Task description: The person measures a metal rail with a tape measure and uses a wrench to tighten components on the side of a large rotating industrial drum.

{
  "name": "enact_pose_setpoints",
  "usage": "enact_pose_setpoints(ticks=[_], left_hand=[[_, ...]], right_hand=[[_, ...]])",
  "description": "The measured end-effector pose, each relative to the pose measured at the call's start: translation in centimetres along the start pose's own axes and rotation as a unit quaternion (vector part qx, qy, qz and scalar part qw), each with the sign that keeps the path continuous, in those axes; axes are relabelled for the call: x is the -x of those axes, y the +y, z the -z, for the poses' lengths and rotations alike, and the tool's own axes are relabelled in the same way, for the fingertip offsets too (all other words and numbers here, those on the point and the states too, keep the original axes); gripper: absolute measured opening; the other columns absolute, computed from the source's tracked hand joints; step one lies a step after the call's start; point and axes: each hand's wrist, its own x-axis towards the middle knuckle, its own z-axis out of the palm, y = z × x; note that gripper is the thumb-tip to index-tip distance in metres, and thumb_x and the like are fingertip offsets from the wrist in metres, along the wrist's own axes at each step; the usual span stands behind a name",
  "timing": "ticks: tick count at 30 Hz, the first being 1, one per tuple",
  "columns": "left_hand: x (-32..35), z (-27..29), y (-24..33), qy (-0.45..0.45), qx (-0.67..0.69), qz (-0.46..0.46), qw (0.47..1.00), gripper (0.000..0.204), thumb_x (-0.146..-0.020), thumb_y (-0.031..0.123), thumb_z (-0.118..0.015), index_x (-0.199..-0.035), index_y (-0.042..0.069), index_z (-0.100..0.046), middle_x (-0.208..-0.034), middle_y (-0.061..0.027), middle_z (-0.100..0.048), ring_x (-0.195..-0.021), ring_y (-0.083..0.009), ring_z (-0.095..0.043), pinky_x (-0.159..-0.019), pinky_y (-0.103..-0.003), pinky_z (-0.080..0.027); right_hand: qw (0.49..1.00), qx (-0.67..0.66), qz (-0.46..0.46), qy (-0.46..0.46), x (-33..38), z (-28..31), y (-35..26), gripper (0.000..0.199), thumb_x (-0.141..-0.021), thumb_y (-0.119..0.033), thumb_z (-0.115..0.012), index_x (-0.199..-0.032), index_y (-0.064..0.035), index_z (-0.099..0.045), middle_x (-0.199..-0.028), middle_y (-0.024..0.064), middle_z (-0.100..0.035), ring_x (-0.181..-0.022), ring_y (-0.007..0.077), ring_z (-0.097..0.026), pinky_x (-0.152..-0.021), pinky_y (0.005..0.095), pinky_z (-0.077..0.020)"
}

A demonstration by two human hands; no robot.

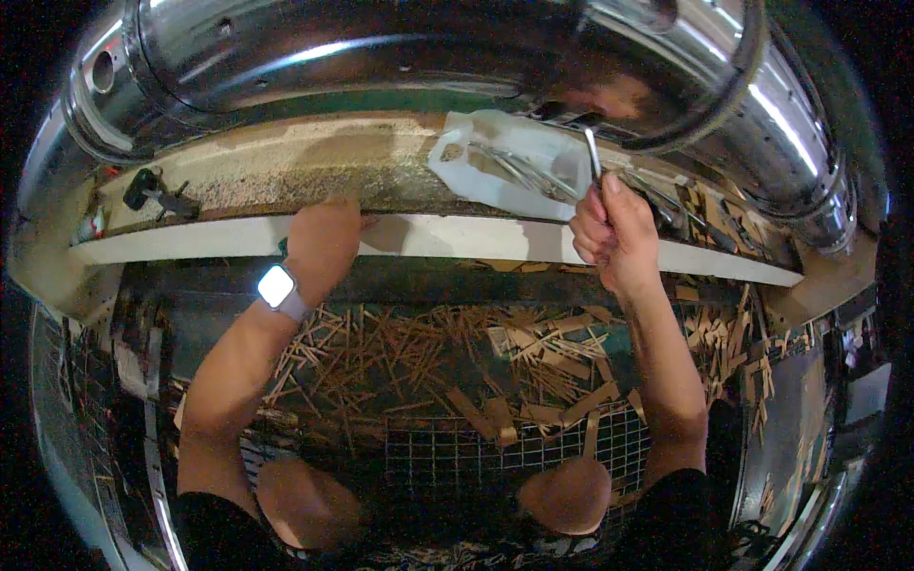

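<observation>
Head view: the right hand (614,233) is closed in a fist-like grip around the lower end of a thin metal rod (592,157), which stands nearly upright out of the top of the fist, its upper end reaching toward the dark opening of the big shiny metal drum (457,48) overhead. Just left of the rod, a white plastic tray (457,181) lies on the dusty table (267,167), holding a loose bundle of similar thin metal rods (524,171); the tray's near edge overhangs the table's pale front edge (457,238). The left hand (324,238) rests palm-down on that front edge, fingers curled over onto the sawdust-covered top, holding nothing that can be seen; a watch with a bright square face (277,285) sits on its wrist. Further left on the table lies a small black tool (157,195). To the right of the right hand, more metal pieces and wood scraps (709,214) crowd the table's end. Below the table edge, a heap of thin wooden slivers and offcuts (457,362) covers a wire mesh (495,452), between the two forearms. The person's knees (562,495) show at the bottom.
</observation>
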Motion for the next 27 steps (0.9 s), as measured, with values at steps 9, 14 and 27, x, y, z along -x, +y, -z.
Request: enact_pose_setpoints(ticks=[9, 14, 27], left_hand=[[0.1, -1.2, -0.9, 0.061, 0.005, -0.015, 0.998, 0.049, -0.086, 0.033, -0.048, -0.123, 0.002, -0.043, -0.082, -0.0154, -0.06, -0.069, -0.0278, -0.061, -0.057, -0.037, -0.05], [0.8, -0.6, -0.6, 0.049, 0.016, 0.029, 0.998, 0.034, -0.085, 0.031, -0.049, -0.101, 0.002, -0.052, -0.082, -0.0157, -0.06, -0.069, -0.0304, -0.061, -0.06, -0.04, -0.05], [3.0, 4.5, 0.4, 0.167, 0.243, -0.077, 0.952, 0.025, -0.084, 0.03, -0.052, -0.083, 0.005, -0.056, -0.079, -0.0173, -0.059, -0.071, -0.0369, -0.057, -0.06, -0.045, -0.046]], right_hand=[[0.985, 0.171, -0.005, -0.026, -0.2, 0.5, -1.4, 0.035, -0.093, -0.036, -0.04, -0.071, -0.0083, -0.04, -0.053, -0.0013, -0.036, -0.044, 0.007, -0.031, -0.039, 0.0224, -0.0273], [0.939, 0.102, 0.327, -0.034, 3.4, -1.1, -2.9, 0.019, -0.093, -0.02, -0.039, -0.085, -0.0041, -0.044, -0.075, 0.0055, -0.046, -0.064, 0.0109, -0.042, -0.056, 0.0244, -0.0364], [0.798, 0.399, 0.442, 0.091, -1.9, -5.3, -4.2, 0.01, -0.084, -0.003, -0.054, -0.094, -0.0009, -0.056, -0.087, 0.0084, -0.059, -0.073, 0.0129, -0.06, -0.066, 0.0244, -0.0473]])
